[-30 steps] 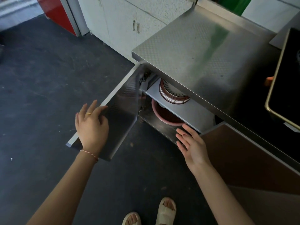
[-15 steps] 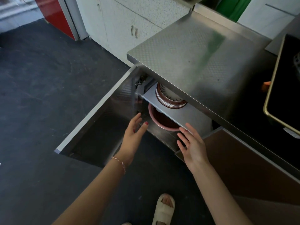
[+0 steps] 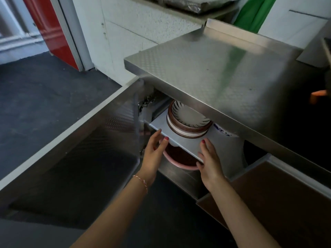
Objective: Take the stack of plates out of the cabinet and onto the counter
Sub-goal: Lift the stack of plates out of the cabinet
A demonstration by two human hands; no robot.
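Near the middle of the frame, the stack of plates (image 3: 188,125) sits on the upper shelf (image 3: 182,141) inside the open cabinet, partly tucked under the front edge of the steel desk (image 3: 215,72) that fills the upper right. The top plate is white with dark radiating stripes and a brown rim; white and brown rims show beneath it. The left hand (image 3: 155,149) reaches in from the lower centre, fingers spread apart and empty, its fingertips at the front left edge of the shelf, short of the plates. The right hand (image 3: 209,160) is just to its right, also spread and holding nothing, its fingers lying over the shelf's front edge below the stack. Under the shelf, between the two hands, a pink basin (image 3: 179,162) shows its rim. The cabinet door (image 3: 86,158) stands swung wide across the left of the frame. A blue-patterned white dish (image 3: 223,131) peeks out right of the stack.
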